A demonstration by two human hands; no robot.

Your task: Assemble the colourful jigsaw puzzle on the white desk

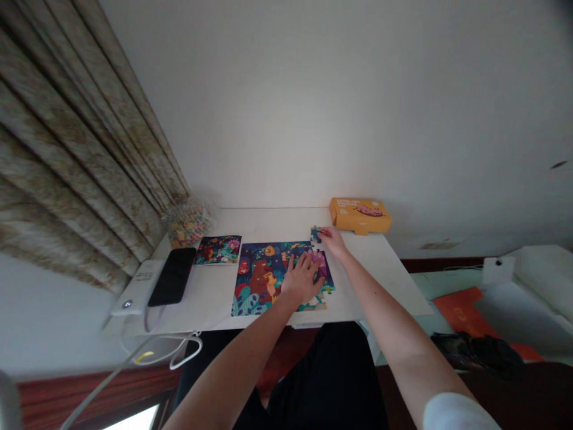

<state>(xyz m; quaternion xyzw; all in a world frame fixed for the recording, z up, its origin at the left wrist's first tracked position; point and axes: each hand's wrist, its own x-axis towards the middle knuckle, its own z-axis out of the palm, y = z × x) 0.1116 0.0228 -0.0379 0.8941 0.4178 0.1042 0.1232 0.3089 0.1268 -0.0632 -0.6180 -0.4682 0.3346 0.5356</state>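
A colourful jigsaw puzzle (257,272) with a brown bear and other animals lies on the white table in front of me. Its lower right edge is uneven, with tabs showing. My left hand (302,279) rests on the right part of the puzzle, fingers spread and palm down. Just beyond the puzzle's upper right corner, my right hand (332,240) pinches a small group of joined puzzle pieces (315,234) by its right side. Left of the puzzle lies a small picture card (218,249) in similar colours.
A yellow puzzle box (360,215) stands at the back right against the wall. At the left are a clear bag of pieces (188,222), a black phone (173,276) and a white power bank (136,286) with a cable. A white open box (530,292) sits lower right.
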